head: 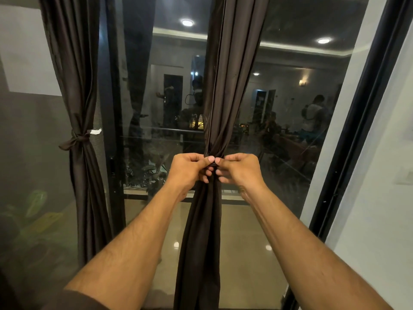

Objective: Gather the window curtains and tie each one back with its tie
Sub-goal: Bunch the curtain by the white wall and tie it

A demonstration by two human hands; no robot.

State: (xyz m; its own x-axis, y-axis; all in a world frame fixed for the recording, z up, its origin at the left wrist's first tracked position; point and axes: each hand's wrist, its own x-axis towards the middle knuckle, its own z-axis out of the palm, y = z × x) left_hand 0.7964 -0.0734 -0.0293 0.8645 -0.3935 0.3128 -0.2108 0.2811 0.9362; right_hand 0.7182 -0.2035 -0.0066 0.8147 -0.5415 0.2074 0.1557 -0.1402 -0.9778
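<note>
A dark brown curtain (230,90) hangs gathered in front of the glass at the centre. Its matching dark tie (214,165) wraps the bunched cloth at mid height. My left hand (191,167) and my right hand (238,167) meet at the front of that bunch, each pinching the tie between thumb and fingers. The fingers hide most of the tie. A second dark brown curtain (76,63) hangs at the left, cinched at mid height by its own knotted tie (77,139).
Large glass panes with a black frame (357,121) stand behind the curtains and mirror a lit room with people. A white wall (380,198) is at the right. Green plants (35,206) show at the lower left.
</note>
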